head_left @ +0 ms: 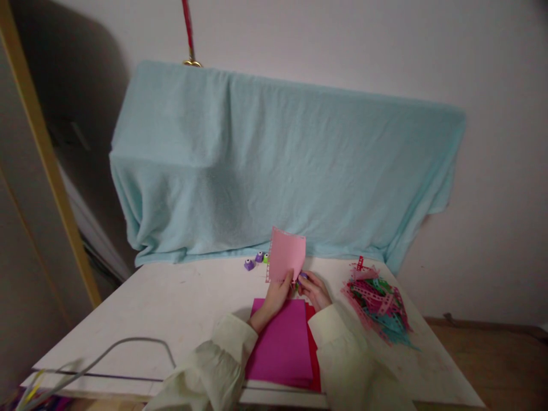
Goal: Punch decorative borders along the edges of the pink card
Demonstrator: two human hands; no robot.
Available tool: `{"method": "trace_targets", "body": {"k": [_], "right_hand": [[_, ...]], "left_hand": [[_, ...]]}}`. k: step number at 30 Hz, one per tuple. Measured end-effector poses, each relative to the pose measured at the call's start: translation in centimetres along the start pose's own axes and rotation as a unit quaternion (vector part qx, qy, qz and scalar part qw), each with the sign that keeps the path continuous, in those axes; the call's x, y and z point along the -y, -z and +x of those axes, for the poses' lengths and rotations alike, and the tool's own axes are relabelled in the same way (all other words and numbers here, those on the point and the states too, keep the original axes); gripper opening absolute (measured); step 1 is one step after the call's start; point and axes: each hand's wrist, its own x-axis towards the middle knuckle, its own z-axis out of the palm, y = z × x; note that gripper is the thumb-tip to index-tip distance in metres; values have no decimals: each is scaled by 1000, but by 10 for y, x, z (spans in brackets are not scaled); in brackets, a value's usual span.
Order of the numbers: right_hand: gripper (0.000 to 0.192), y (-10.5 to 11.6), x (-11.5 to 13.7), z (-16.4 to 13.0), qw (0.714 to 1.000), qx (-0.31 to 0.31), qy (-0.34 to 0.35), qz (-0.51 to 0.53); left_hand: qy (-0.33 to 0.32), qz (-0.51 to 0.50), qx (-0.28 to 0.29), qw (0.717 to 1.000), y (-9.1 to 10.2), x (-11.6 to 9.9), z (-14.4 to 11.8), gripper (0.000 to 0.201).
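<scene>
My left hand (278, 297) is closed on the lower edge of a light pink sheet of paper (286, 254), its thumb lying on the front. The sheet stands tilted up off the table, with a punched pattern along its left, top and bottom edges. At the sheet's lower right corner, my right hand (314, 290) is closed round a small purple craft punch (303, 275), mostly hidden by the fingers. Beneath my hands lie a stack of magenta paper (280, 342) and red paper (314, 348). Beyond the left hand sit two purple punches (249, 265) and a green punch (266, 258).
A tangled pile of punched paper strips (381, 302) in several colours lies on the right of the white table (205, 291). A light blue cloth (291, 154) hangs along the table's back edge. A grey cable (124, 341) curves over the front left.
</scene>
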Motion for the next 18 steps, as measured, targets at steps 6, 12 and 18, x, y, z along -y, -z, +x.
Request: {"method": "trace_targets", "body": {"k": [6, 12, 18], "right_hand": [[28, 2, -1, 1, 1000, 6, 0, 3], [28, 0, -3, 2, 1000, 17, 19, 16], [34, -1, -7, 3, 999, 15, 34, 6]], "left_hand": [[-15, -2, -2, 1000, -1, 2, 1, 58], [-32, -11, -17, 999, -3, 6, 3, 60], [-14, 4, -25, 1000, -2, 11, 3, 62]]}}
